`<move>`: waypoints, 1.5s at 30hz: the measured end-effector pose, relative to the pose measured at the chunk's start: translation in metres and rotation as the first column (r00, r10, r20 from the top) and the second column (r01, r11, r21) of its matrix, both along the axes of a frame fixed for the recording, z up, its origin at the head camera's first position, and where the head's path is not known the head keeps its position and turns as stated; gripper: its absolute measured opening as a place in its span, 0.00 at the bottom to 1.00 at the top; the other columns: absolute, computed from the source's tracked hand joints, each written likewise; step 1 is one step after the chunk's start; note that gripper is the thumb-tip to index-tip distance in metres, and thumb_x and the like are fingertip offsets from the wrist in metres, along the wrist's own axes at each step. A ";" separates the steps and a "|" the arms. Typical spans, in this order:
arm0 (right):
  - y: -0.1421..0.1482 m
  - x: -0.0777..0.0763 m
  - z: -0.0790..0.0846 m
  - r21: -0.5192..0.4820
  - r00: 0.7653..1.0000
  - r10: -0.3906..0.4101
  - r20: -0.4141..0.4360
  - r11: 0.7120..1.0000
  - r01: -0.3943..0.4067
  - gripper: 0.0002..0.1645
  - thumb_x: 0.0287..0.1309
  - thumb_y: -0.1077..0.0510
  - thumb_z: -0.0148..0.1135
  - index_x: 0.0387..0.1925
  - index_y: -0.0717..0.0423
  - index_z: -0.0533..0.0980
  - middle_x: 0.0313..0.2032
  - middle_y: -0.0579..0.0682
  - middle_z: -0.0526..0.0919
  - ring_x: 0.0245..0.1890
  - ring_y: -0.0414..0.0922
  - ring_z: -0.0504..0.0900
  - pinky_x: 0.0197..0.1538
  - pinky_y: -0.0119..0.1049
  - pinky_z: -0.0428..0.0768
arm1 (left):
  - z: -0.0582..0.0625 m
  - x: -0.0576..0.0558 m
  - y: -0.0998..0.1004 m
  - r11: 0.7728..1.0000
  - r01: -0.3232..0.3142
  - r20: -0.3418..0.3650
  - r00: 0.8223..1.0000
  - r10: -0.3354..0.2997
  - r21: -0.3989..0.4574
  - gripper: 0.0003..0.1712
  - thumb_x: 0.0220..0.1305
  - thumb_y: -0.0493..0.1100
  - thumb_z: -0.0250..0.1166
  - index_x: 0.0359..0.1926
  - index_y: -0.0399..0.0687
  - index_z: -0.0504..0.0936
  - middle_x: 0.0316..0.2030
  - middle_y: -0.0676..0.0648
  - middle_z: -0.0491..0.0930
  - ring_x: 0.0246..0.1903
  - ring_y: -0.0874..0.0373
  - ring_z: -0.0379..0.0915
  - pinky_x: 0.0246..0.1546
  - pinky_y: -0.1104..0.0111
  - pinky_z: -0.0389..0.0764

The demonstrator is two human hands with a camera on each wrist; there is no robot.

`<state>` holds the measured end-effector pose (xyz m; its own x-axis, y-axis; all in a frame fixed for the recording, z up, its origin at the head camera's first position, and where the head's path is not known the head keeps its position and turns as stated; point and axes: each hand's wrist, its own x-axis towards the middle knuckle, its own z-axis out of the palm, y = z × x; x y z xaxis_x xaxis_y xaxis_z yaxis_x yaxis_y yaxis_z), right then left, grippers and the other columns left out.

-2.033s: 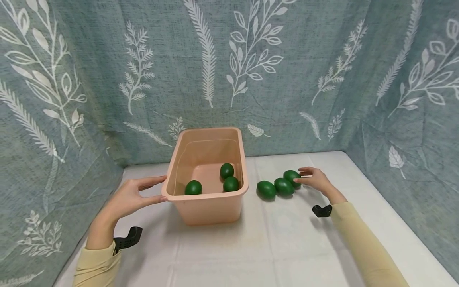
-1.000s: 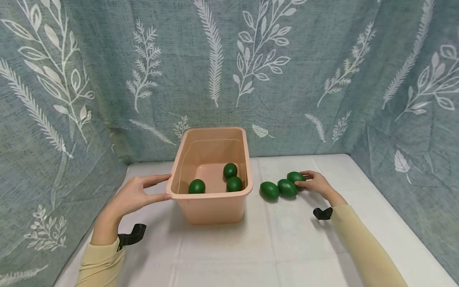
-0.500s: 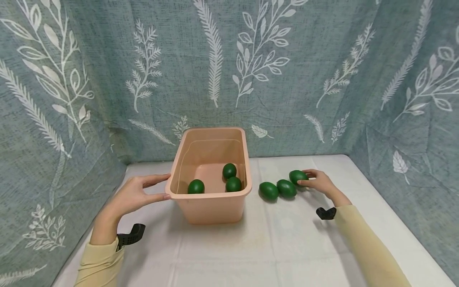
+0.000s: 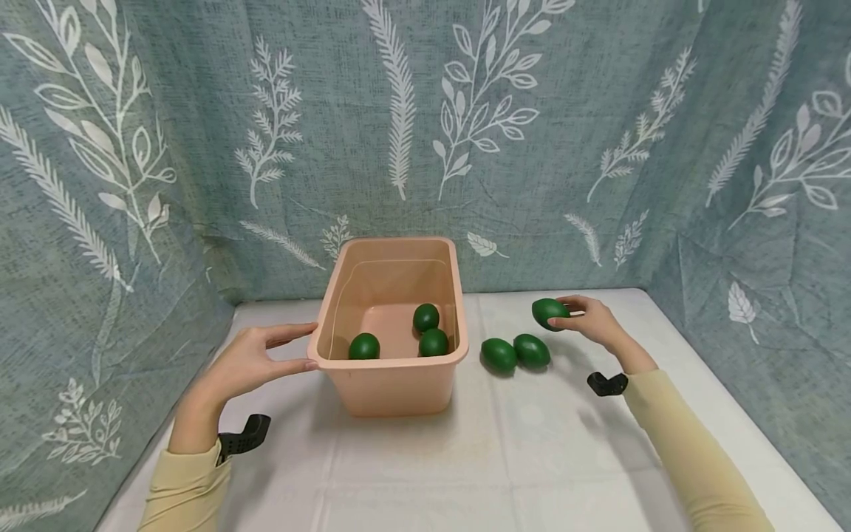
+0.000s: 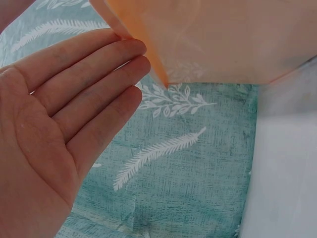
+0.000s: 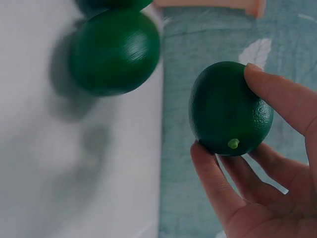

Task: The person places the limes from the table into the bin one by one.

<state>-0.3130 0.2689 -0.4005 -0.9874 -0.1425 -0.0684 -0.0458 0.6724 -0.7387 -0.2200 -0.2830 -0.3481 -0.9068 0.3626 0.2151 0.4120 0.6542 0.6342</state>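
My right hand (image 4: 592,323) holds a dark green lime (image 4: 549,314) between thumb and fingertips, lifted over the white table. In the right wrist view, the held lime (image 6: 225,106) shows pitted skin and a small pale stem nub. Two more limes, one (image 4: 499,355) beside the other (image 4: 532,351), lie close together below it. My left hand (image 4: 239,362) has its thumb and straight fingers at the left rim of a peach plastic bin (image 4: 392,389). In the left wrist view, the fingertips (image 5: 133,47) are right at the bin's edge. Three limes, one (image 4: 364,346) nearest the left hand, lie inside.
The white cloth-covered table (image 4: 412,473) ends at a teal curtain (image 4: 372,148) with white leaf prints, which hangs behind and along both sides. A black wrist camera mount (image 4: 244,436) sits on the left wrist and another mount (image 4: 607,383) on the right.
My right hand has taken hold of the farthest lime of the row, moved it slightly right, and raised it off the table. The left hand has stayed at the bin's rim.
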 end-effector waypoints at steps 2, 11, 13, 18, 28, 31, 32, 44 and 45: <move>-0.004 -0.001 0.007 -0.006 1.000 0.004 0.006 1.000 -0.004 0.46 0.55 0.39 0.64 0.68 0.57 0.62 0.64 0.65 0.65 0.63 0.62 0.67 0.58 0.56 0.73 | 0.000 0.000 0.000 1.000 0.002 0.002 1.000 -0.002 0.001 0.33 0.54 0.56 0.70 0.61 0.53 0.76 0.57 0.45 0.77 0.60 0.42 0.70 0.56 0.45 0.73; -0.024 -0.004 0.036 -0.002 0.998 0.063 -0.022 0.998 -0.063 0.47 0.53 0.36 0.65 0.68 0.54 0.63 0.63 0.62 0.67 0.61 0.61 0.70 0.56 0.54 0.75 | 0.001 0.001 0.000 1.000 -0.003 0.020 1.000 0.003 0.005 0.34 0.54 0.57 0.70 0.61 0.53 0.76 0.58 0.45 0.76 0.60 0.42 0.70 0.56 0.45 0.73; -0.028 -0.005 0.042 0.004 0.997 0.076 -0.033 0.997 -0.076 0.46 0.52 0.36 0.65 0.67 0.53 0.63 0.63 0.62 0.68 0.60 0.60 0.71 0.56 0.53 0.76 | 0.001 0.000 0.000 1.000 -0.001 0.020 1.000 0.001 0.004 0.34 0.54 0.57 0.70 0.61 0.54 0.76 0.58 0.46 0.76 0.60 0.42 0.70 0.56 0.45 0.72; -0.040 -0.006 0.059 0.035 0.991 0.118 -0.066 0.993 -0.116 0.44 0.52 0.37 0.66 0.66 0.53 0.66 0.60 0.60 0.71 0.58 0.59 0.73 0.54 0.52 0.78 | 0.000 0.000 -0.001 1.000 0.001 0.015 1.000 -0.001 0.007 0.33 0.54 0.56 0.70 0.61 0.54 0.76 0.58 0.46 0.76 0.60 0.42 0.70 0.57 0.45 0.73; -0.071 -0.005 0.088 0.082 0.976 0.179 -0.120 0.982 -0.170 0.43 0.50 0.35 0.67 0.64 0.50 0.69 0.58 0.56 0.75 0.56 0.55 0.77 0.52 0.50 0.79 | 0.001 0.001 0.000 1.000 -0.004 0.011 1.000 0.004 0.007 0.33 0.54 0.56 0.70 0.61 0.54 0.76 0.58 0.46 0.77 0.60 0.43 0.70 0.57 0.46 0.73; -0.082 -0.002 0.094 0.092 0.971 0.193 -0.137 0.979 -0.182 0.42 0.50 0.36 0.67 0.63 0.50 0.69 0.57 0.55 0.75 0.55 0.54 0.78 0.51 0.49 0.80 | 0.001 0.001 0.000 1.000 -0.004 0.017 1.000 0.003 0.008 0.33 0.54 0.56 0.70 0.61 0.54 0.76 0.58 0.46 0.77 0.60 0.42 0.70 0.57 0.45 0.72; -0.086 -0.002 0.096 0.094 0.969 0.201 -0.144 0.977 -0.189 0.42 0.50 0.37 0.67 0.63 0.50 0.69 0.57 0.55 0.76 0.54 0.54 0.78 0.50 0.48 0.80 | 0.000 0.001 0.000 1.000 -0.003 0.018 1.000 0.003 0.008 0.33 0.54 0.56 0.70 0.61 0.54 0.76 0.58 0.46 0.77 0.60 0.42 0.70 0.57 0.45 0.72; -0.140 0.000 0.114 0.078 0.934 0.323 -0.150 0.946 -0.315 0.37 0.50 0.40 0.69 0.60 0.48 0.72 0.55 0.52 0.78 0.51 0.49 0.81 0.47 0.42 0.82 | 0.000 0.001 -0.001 1.000 0.001 0.015 1.000 -0.001 0.009 0.34 0.54 0.56 0.70 0.61 0.53 0.76 0.58 0.45 0.76 0.60 0.42 0.70 0.57 0.45 0.72; -0.144 -0.001 0.115 0.082 0.932 0.332 -0.147 0.943 -0.323 0.37 0.50 0.40 0.69 0.60 0.48 0.72 0.55 0.52 0.78 0.51 0.49 0.81 0.46 0.41 0.83 | 0.000 0.001 -0.002 1.000 0.001 0.015 1.000 -0.001 0.009 0.34 0.54 0.56 0.70 0.61 0.54 0.76 0.58 0.46 0.76 0.60 0.42 0.70 0.56 0.45 0.72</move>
